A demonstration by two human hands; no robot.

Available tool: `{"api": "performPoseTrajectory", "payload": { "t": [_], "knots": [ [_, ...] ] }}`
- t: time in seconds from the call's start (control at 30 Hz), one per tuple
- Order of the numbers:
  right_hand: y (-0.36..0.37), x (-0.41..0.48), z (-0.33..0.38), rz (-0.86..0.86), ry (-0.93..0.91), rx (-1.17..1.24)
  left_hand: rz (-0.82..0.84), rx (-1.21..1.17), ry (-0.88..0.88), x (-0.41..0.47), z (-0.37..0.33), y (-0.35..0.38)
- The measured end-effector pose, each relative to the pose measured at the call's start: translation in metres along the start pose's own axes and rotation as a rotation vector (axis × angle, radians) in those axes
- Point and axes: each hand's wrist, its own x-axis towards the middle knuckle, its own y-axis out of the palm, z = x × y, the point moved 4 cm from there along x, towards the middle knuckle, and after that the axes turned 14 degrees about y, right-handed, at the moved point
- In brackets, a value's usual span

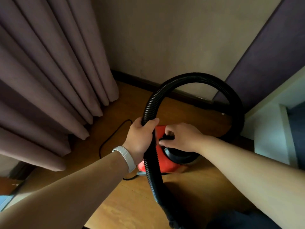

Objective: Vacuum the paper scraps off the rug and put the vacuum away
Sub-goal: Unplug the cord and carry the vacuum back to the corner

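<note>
L grip (pixel 142 134) holds ribbed blk hose (pixel 198 76); R grip (pixel 181 138) pinches handle (pixel 166 138) atop red vacuum (pixel 166 167).

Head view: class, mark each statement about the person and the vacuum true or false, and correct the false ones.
1. The left hand grips the black hose. True.
2. The right hand holds nothing. False: it holds the black handle on the red vacuum.
3. The vacuum stands on the wooden floor. True.
4. The left wrist is bare. False: it wears a white band.
</note>
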Motion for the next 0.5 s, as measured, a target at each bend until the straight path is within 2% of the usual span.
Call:
{"api": "performPoseTrajectory", "payload": {
  "t": [0.1,0.17,0.33,0.5],
  "knots": [
    [-0.018,-0.009,-0.018,-0.020,0.061,0.322,-0.046,-0.120,0.010,0.005,-0.006,0.025],
    [-0.035,-0.017,-0.031,-0.062,0.114,0.448,-0.076,-0.193,-0.009,0.008,-0.006,0.048],
    [-0.074,-0.036,-0.063,-0.274,0.192,0.488,-0.131,-0.281,-0.075,0.019,0.006,0.105],
    [-0.080,-0.043,-0.085,-0.350,0.250,0.476,-0.155,-0.393,-0.167,0.045,0.017,0.138]
  ]
}}
